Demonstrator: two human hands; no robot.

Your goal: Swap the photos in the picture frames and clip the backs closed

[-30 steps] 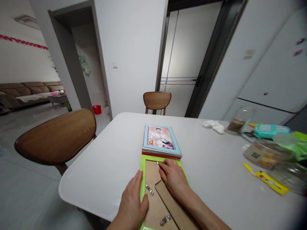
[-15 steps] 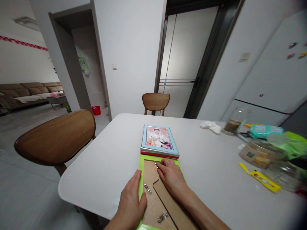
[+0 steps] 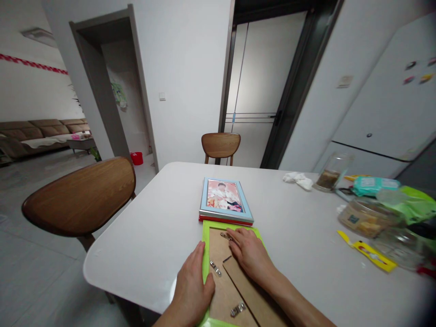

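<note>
A green picture frame [image 3: 206,259] lies face down on the table, its brown backboard [image 3: 218,293] and folded stand [image 3: 254,293] facing up. My left hand [image 3: 194,281] grips the frame's left edge, thumb over the rim and fingers along the outside. At the top of the backboard, the fingers of my right hand [image 3: 250,252] are closed on a small metal clip [image 3: 225,236], partly covering it. Two more metal clips show, a left clip [image 3: 215,268] and a lower clip [image 3: 237,309]. Just beyond lies a light-blue framed photo [image 3: 225,195] on top of a red frame [image 3: 225,220].
On the table's [image 3: 153,236] right side are a crumpled tissue [image 3: 298,180], a glass jar [image 3: 330,175], a teal packet [image 3: 374,186], a clear food container [image 3: 369,218] and a yellow packet [image 3: 374,255]. A wooden chair [image 3: 81,197] stands left, another chair [image 3: 220,145] at the far side.
The green frame has shifted slightly right, both hands with it. The top clip has turned from a steep slant to lie more sideways under my right fingers.
</note>
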